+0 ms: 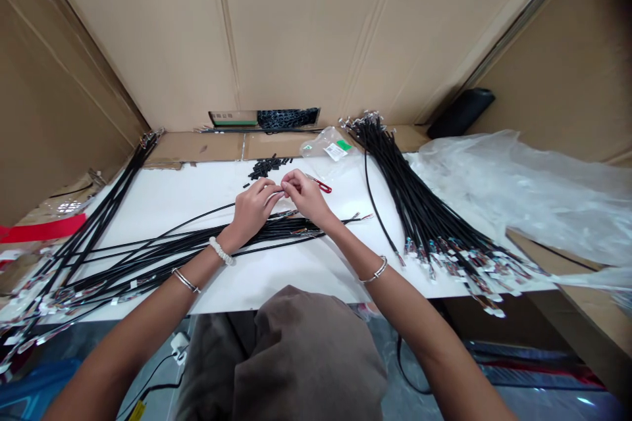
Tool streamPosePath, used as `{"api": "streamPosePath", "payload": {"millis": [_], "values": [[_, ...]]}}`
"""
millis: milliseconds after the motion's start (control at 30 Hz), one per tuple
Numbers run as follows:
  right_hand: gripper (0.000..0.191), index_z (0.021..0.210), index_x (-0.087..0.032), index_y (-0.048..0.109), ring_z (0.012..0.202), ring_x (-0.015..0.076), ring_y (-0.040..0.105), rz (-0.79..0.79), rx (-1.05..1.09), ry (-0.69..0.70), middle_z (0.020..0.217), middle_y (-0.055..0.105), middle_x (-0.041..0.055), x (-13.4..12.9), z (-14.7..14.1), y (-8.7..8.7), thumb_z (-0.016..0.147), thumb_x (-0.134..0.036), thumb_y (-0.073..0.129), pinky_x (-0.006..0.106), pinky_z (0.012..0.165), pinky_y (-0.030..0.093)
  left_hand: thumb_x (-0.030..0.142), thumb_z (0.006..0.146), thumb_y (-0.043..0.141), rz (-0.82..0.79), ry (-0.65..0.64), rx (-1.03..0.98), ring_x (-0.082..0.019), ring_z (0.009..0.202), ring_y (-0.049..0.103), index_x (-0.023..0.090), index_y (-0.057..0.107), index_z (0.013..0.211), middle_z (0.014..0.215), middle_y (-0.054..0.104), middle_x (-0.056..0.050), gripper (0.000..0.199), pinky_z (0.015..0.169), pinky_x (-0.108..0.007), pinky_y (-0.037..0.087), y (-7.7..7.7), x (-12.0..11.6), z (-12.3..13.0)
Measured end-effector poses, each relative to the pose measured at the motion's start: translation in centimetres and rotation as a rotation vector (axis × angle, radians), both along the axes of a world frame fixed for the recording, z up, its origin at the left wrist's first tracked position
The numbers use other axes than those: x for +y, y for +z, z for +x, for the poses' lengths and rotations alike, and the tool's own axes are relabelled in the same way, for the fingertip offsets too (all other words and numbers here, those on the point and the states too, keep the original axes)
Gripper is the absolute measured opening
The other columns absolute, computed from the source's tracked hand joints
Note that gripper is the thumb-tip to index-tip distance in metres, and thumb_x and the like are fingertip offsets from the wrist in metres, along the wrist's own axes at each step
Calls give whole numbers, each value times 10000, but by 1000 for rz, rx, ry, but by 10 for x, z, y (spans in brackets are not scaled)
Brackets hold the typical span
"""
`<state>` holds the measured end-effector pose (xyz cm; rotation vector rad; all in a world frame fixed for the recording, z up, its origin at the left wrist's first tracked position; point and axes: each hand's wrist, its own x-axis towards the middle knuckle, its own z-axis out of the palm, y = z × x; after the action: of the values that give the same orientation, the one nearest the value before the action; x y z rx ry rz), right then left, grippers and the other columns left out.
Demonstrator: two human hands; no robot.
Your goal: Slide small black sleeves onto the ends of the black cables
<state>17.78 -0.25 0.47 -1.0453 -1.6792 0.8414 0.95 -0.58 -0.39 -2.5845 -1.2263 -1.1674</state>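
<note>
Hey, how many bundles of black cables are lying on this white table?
3. The left bundle slants along the left side, the middle bundle runs partly hidden behind the left hand, and the right bundle slants across the right side.

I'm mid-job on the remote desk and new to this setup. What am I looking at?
No machine here: these are a person's two bare hands, seen in one picture from a camera worn on the head, looking forward and down. The left hand holds a black cable; the right hand meets it at the fingertips, but what those pinch is too small to tell. On the white table lie more cables, a big bundle at right, small black pieces, a red tool and a clear bag.
</note>
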Motion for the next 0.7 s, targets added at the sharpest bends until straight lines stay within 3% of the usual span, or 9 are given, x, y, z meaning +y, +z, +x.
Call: {"api": "streamPosePath", "payload": {"millis": [100, 233, 400, 567, 700], "values": [[178, 876, -213, 505, 635, 129, 554, -24, 33, 33, 701, 585, -14, -1, 0, 2, 891, -390, 514, 263, 621, 422, 337, 981, 460, 37, 13, -17, -117, 748, 600, 194, 674, 961, 951, 655, -45, 258, 618, -223, 407, 1, -1, 1], [278, 934, -206, 524, 514, 98, 481, -121, 172, 104, 590, 556, -55, 3, 3, 2, 853, -466, 581, 223, 503, 365, 292, 963, 503, 76, -16, -105, -121, 769, 606, 185, 674, 916, 913, 656, -37, 207, 650, -220, 425, 1, -2, 2], [320, 850, -184, 538, 444, 63, 406, -226, 291, 165, 545, 562, -58, 9, 8, -2, 800, -473, 665, 208, 445, 295, 287, 938, 550, -22, -33, -286, -124, 801, 613, 185, 684, 904, 925, 656, -41, 172, 645, -219, 440, 5, -2, 2], [321, 959, -172, 586, 527, 74, 492, -258, 347, 297, 671, 625, -26, 4, 6, 2, 807, -439, 678, 220, 499, 373, 285, 908, 594, -124, -45, -446, -127, 789, 591, 178, 685, 866, 885, 631, -40, 147, 619, -220, 436, 8, 0, -1], [315, 929, -178, 563, 589, 93, 563, -268, 353, 312, 742, 675, 5, 1, 4, 3, 797, -432, 694, 237, 545, 423, 284, 895, 610, -158, -73, -509, -125, 782, 576, 170, 682, 850, 873, 623, -38, 141, 650, -231, 448, 8, 3, -3]]}}
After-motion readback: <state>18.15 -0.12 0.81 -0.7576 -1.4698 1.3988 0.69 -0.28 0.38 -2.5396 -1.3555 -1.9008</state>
